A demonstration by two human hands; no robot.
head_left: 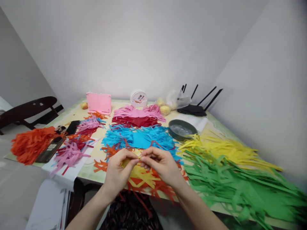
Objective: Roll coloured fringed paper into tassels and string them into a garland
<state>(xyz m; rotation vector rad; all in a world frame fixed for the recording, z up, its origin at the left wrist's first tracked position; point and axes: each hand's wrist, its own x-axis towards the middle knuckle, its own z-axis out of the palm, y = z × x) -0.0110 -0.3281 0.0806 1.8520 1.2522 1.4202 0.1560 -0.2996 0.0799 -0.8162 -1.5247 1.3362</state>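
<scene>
In the head view my left hand (119,170) and my right hand (161,163) meet at the table's front edge. Thumb and forefinger of each are pinched together on a small bit of a yellow strip (139,157). Beneath the hands lies more yellow fringe (143,176), with orange fringe (165,188) under it and over the edge. Just behind them spreads a blue fringed sheet (142,139), its cut strips bunched at both ends. Whether the sheets are paper or cloth I cannot tell.
Green fringe (240,182) and yellow fringe (223,148) cover the right side. A dark round bowl (183,129) stands behind them. Pink fringe (136,112) lies further back. On the left are orange fringe (33,143), mixed-colour tassels (72,153) and a pink stand (99,103).
</scene>
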